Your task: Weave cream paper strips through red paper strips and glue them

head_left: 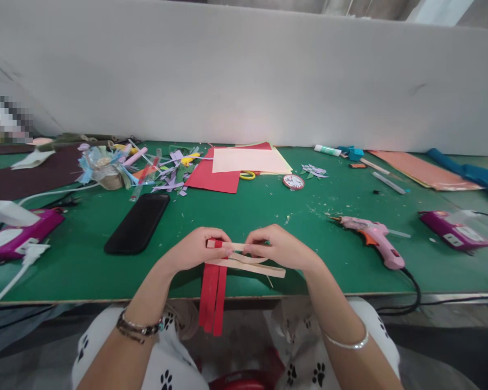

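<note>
Red paper strips (213, 298) hang side by side over the table's front edge, with pale pink paper strips (264, 269) crossing them at their upper end. My left hand (199, 248) is closed on the woven red and pink strips where they cross. With its thumb and fingers pinched, my right hand (282, 248) grips a pale pink strip just to the right of that crossing. The other pink strips run loose below my right hand, the lowest one reaching farthest right. The fingertips partly cover the crossing.
A black phone (138, 223) lies to the left. Right of my hands are a pink glue gun (372, 235) with a cord and a purple power strip (455, 230). Red paper (219, 181), pink paper (250, 161) and paper scraps (173, 170) lie farther back, before a white partition (244, 76).
</note>
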{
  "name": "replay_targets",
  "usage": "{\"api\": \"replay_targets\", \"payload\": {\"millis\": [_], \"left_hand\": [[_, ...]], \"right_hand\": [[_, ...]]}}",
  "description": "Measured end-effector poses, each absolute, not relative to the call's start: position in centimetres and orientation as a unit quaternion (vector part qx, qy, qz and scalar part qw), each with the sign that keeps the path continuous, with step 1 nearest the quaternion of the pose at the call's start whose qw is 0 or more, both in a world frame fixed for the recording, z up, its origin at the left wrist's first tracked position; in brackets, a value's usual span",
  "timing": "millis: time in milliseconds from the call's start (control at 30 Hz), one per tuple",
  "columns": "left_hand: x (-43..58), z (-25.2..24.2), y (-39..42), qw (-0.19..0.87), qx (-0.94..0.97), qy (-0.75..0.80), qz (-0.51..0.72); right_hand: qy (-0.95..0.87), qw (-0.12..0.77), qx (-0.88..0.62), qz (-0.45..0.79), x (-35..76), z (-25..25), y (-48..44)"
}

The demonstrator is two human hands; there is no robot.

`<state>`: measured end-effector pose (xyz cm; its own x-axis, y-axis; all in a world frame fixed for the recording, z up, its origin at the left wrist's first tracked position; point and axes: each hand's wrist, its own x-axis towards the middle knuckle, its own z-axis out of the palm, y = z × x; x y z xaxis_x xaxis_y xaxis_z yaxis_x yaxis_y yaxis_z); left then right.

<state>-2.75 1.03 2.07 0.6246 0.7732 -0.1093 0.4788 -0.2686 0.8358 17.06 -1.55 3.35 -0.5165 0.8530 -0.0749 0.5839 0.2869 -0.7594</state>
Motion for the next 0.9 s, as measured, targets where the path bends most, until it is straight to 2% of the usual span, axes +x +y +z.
{"api": "replay_targets", "payload": {"millis": [267, 433, 633, 900], "left_hand": [[-2.6, 2.0, 1.1, 0.482, 0.754, 0.424, 0.142], [-2.3, 1.5, 1.1, 0.489, 0.725, 0.45, 0.18], [-1.7, 1.3, 0.9, 0.464, 0.739, 0.438, 0.217], [-1.4, 1.3, 0.7, 0.427, 0.771, 0.431, 0.195]], "right_hand": [[-0.768, 0.187, -0.463, 0.4, 17.3, 3.0, -1.4], [-0.77, 0.191, -0.469, 0.389, 17.5, 3.0, -1.4], [-0.767, 0.193, -0.47, 0.392, 17.4, 3.3, -1.5], [-0.788, 0.179, -0.463, 0.363, 16.4, 2.4, -1.2]]}}
